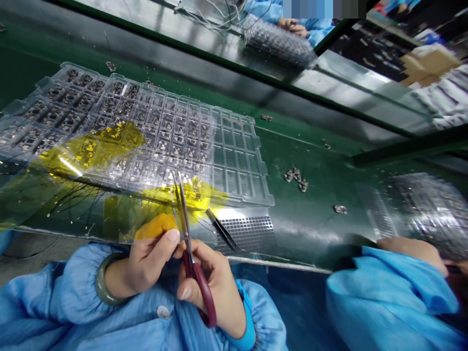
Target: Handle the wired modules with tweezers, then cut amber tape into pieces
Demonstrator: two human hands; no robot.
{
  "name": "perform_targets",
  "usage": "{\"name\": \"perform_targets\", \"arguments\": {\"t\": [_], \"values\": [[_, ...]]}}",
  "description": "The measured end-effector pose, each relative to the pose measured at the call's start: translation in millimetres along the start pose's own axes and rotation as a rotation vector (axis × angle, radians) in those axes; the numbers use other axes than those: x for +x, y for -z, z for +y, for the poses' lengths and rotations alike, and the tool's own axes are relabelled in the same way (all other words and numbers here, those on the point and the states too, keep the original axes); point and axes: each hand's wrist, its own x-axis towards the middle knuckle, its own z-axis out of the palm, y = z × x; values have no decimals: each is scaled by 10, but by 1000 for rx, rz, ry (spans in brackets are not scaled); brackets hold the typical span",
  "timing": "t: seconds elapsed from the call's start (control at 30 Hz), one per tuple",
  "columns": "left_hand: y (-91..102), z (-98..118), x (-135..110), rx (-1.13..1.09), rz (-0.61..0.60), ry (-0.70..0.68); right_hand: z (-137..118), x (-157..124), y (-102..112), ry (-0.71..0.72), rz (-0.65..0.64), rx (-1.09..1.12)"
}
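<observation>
My right hand (208, 273) grips scissors (185, 219) with dark red handles, its thumb and fingers in the loops. Their blades point up and away, slightly apart, over yellow see-through film (193, 192). Beside the blades, my left hand (151, 253) is closed in a pinch, thumb against an index finger with an orange covering. It seems to hold an edge of the film; the exact grip is partly hidden. Just beyond the hands lies a clear plastic tray (236, 156) with small circuit parts in most pockets. Another yellow film piece (91, 148) lies across its left part.
Black tweezers (223, 231) and a sheet with small dark squares (250, 224) lie right of the scissors. Loose metal parts (297, 178) dot the green bench. A co-worker's blue sleeve (391, 292) is at right; another person's hands (292, 27) are beyond the bench's rail.
</observation>
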Motion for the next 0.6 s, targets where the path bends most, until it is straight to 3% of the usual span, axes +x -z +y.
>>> {"name": "perform_targets", "arguments": {"t": [0.3, 0.6], "values": [[-21, 121, 49, 130, -49, -143, -49, -5, 22, 65, -8, 19], [-45, 158, 74, 135, -66, -139, -37, -9, 7, 82, 25, -12]]}}
